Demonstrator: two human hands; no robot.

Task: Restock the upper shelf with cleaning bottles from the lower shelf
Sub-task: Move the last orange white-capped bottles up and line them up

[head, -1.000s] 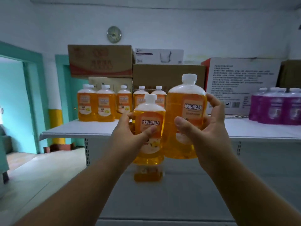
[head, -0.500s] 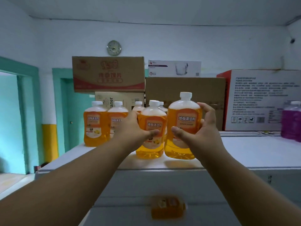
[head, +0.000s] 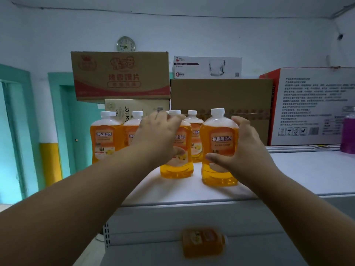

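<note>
Two orange bottles stand on the upper shelf (head: pixel 288 175), each with a hand on it. Left hand (head: pixel 157 139) is draped over the shoulder and front of the left bottle (head: pixel 177 166), fingers (head: pixel 172 120) curled near the white cap; the base looks down on the shelf. Right hand (head: pixel 244 148) wraps the right side of the right bottle (head: pixel 219 150), thumb across the lower label, fingers closed on the far side. Whether that base bears full weight or is just touching cannot be told.

More orange bottles sit farther back and to the left (head: pixel 105 139), one just behind the pair (head: pixel 194 129). Cardboard boxes (head: pixel 121 75) line the far edge; a purple bottle (head: pixel 347 135) stands at far right.

Step in hand, as judged: setting down the pair, near the shelf's front edge. Next move likely calls for settling both upright, easing the grip, then reaching down again. One blurred orange bottle (head: pixel 203 242) shows on the lower shelf, so stock remains.
</note>
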